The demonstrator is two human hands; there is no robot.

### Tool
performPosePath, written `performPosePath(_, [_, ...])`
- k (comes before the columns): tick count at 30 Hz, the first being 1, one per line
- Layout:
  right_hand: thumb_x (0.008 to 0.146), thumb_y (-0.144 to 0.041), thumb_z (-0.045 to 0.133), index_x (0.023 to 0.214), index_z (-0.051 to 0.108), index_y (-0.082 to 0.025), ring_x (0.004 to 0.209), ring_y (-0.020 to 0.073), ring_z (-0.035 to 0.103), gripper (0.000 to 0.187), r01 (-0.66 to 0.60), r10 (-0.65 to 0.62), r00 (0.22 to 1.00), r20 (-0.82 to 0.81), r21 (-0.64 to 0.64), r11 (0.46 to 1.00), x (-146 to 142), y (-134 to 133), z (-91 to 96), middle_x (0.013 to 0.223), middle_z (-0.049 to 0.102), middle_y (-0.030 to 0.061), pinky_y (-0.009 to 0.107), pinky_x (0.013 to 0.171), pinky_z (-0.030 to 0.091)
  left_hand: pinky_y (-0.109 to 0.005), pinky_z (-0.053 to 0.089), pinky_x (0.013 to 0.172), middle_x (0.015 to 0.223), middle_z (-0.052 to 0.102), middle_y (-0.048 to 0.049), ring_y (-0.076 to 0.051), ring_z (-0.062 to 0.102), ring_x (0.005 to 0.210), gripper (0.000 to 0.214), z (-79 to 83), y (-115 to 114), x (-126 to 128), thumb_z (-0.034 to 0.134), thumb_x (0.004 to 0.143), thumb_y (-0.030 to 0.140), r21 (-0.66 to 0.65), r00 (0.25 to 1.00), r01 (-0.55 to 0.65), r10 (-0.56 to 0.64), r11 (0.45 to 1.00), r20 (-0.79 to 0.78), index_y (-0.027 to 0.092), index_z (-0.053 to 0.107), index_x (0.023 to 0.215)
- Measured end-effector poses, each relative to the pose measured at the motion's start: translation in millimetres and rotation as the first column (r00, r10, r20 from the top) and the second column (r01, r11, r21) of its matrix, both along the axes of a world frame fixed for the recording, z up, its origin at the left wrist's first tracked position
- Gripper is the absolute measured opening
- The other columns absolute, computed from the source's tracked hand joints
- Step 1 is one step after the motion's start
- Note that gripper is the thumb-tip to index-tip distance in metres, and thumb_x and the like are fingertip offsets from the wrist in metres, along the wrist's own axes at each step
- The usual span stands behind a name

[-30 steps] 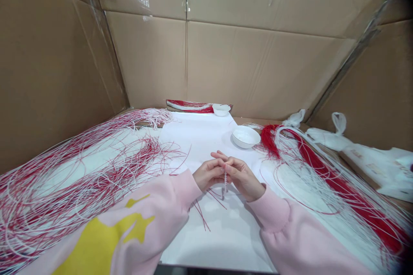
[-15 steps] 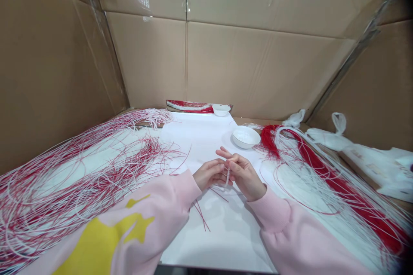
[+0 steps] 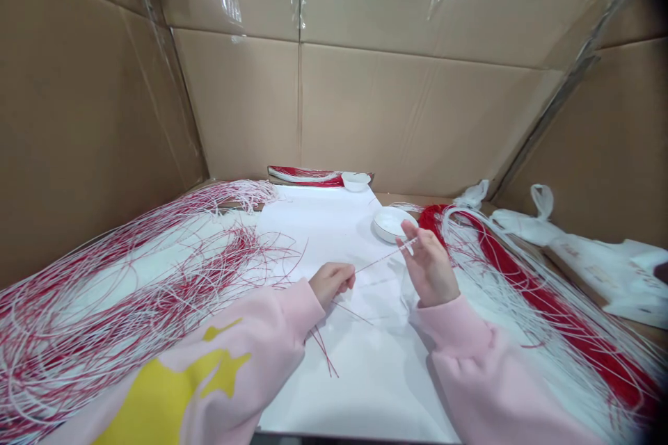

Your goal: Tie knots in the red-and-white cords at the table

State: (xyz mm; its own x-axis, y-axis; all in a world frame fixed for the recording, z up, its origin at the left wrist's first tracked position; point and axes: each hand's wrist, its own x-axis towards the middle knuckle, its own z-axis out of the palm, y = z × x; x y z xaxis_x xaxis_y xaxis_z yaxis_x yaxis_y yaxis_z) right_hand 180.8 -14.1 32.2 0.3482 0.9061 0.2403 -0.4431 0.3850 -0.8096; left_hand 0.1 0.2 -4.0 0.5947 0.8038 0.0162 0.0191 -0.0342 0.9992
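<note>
My right hand (image 3: pixel 426 263) is raised, with its fingertips pinching one end of a thin pale twisted cord (image 3: pixel 385 257). The cord runs down-left across the white paper sheet (image 3: pixel 334 236) to my left hand (image 3: pixel 330 283), which is curled around its other end. Loose red strands (image 3: pixel 324 351) lie on the paper below my left wrist. Behind my right hand sits a round white bowl (image 3: pixel 390 224), partly hidden by the fingers. Both pink sleeves (image 3: pixel 449 361) reach in from the bottom of the view.
Large heaps of red and white cords (image 3: pixel 130 292) spread over the left side, with another heap (image 3: pixel 543 292) on the right. A small white dish (image 3: pixel 356 181) and a bundle (image 3: pixel 303 176) stand at the far end. A white plastic bag (image 3: pixel 589 264) lies right, and cardboard walls (image 3: pixel 417 118) surround the table.
My hands have moved apart, with the right hand rising up and to the right. The cord, held bunched between them before, now stretches out long and nearly straight between them.
</note>
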Motion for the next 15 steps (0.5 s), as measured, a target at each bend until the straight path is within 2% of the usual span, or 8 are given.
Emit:
performPosePath(3, [0.07,-0.029,0.059,0.074,0.054,-0.02,0.097,0.0195,0.054,0.011,0.242,-0.247,0.948,0.201,0.049,0.969,15,4,2.1,0.093,0.064,0.0032,0.036,0.08,0.042,-0.021,0.014,0.042,0.04,0.021,0.0076,-0.005,0.02,0.039,0.032,0.5,6,-3,0.04,0.074,0.038,0.148,0.996,-0.086,0.088,0.985,-0.012,0.015,0.038,0.051])
performPosePath(4, [0.071,-0.029,0.058,0.079,0.055,-0.02,0.098,0.0207,0.054,0.012,0.313,-0.334,0.883,0.33,0.117,0.943,17,3,2.9,0.096,0.063,0.005,0.038,0.081,0.041,-0.021,0.015,0.043,0.041,0.022,0.0072,-0.006,0.021,0.041,0.032,1.6,6,-5,0.04,0.074,0.037,0.203,0.994,-0.105,0.111,0.974,-0.018,0.015,0.038,0.051])
performPosePath(6, [0.072,-0.026,0.056,0.089,0.056,-0.019,0.103,0.0226,0.049,0.019,0.339,-0.46,0.657,0.598,0.31,0.888,14,-1,3.6,0.102,0.06,0.0076,0.041,0.086,0.037,-0.021,0.018,0.045,0.044,0.024,0.0061,-0.007,0.024,0.044,0.032,5.6,6,-6,0.039,0.075,0.035,0.308,0.988,-0.128,0.148,0.943,-0.045,0.015,0.038,0.051])
performPosePath(8, [0.074,-0.023,0.055,0.097,0.055,-0.02,0.105,0.023,0.046,0.024,0.164,-0.478,0.375,0.794,0.451,0.878,4,-8,2.2,0.103,0.058,0.0083,0.042,0.09,0.033,-0.021,0.021,0.048,0.047,0.027,0.0051,-0.008,0.028,0.048,0.032,11.5,3,-7,0.038,0.076,0.034,0.395,0.984,-0.118,0.162,0.911,-0.08,0.014,0.039,0.051])
performPosePath(10, [0.077,-0.021,0.049,0.102,0.053,-0.021,0.096,0.0212,0.052,0.025,-0.125,-0.402,0.15,0.903,0.421,0.899,-10,-14,-2.1,0.098,0.06,0.0074,0.042,0.088,0.035,-0.021,0.022,0.05,0.048,0.029,0.0047,-0.008,0.03,0.049,0.032,18.0,-1,-8,0.038,0.077,0.033,0.444,0.98,-0.112,0.172,0.889,-0.098,0.014,0.042,0.052])
performPosePath(11, [0.08,-0.019,0.045,0.1,0.053,-0.022,0.088,0.0197,0.054,0.022,-0.221,-0.375,0.062,0.925,0.379,0.898,-17,-16,-4.9,0.09,0.062,0.0058,0.042,0.087,0.035,-0.021,0.022,0.05,0.047,0.029,0.0047,-0.008,0.03,0.049,0.032,21.3,-3,-8,0.038,0.077,0.033,0.456,0.979,-0.117,0.18,0.882,-0.098,0.014,0.043,0.053])
performPosePath(13, [0.083,-0.015,0.037,0.091,0.054,-0.02,0.071,0.0171,0.055,0.02,-0.286,-0.358,-0.017,0.934,0.339,0.896,-25,-18,-9.8,0.071,0.06,0.0037,0.037,0.076,0.042,-0.021,0.021,0.048,0.047,0.029,0.0048,-0.008,0.029,0.048,0.031,28.2,-6,-11,0.039,0.077,0.033,0.462,0.979,-0.121,0.183,0.879,-0.091,0.013,0.047,0.055])
performPosePath(15, [0.084,-0.015,0.034,0.086,0.054,-0.018,0.063,0.0166,0.052,0.02,-0.284,-0.378,-0.017,0.926,0.358,0.89,-25,-18,-11.0,0.06,0.055,0.0025,0.032,0.063,0.044,-0.021,0.019,0.046,0.046,0.028,0.0051,-0.007,0.026,0.046,0.031,37.2,-8,-20,0.041,0.076,0.034,0.455,0.981,-0.107,0.168,0.884,-0.095,0.012,0.051,0.058])
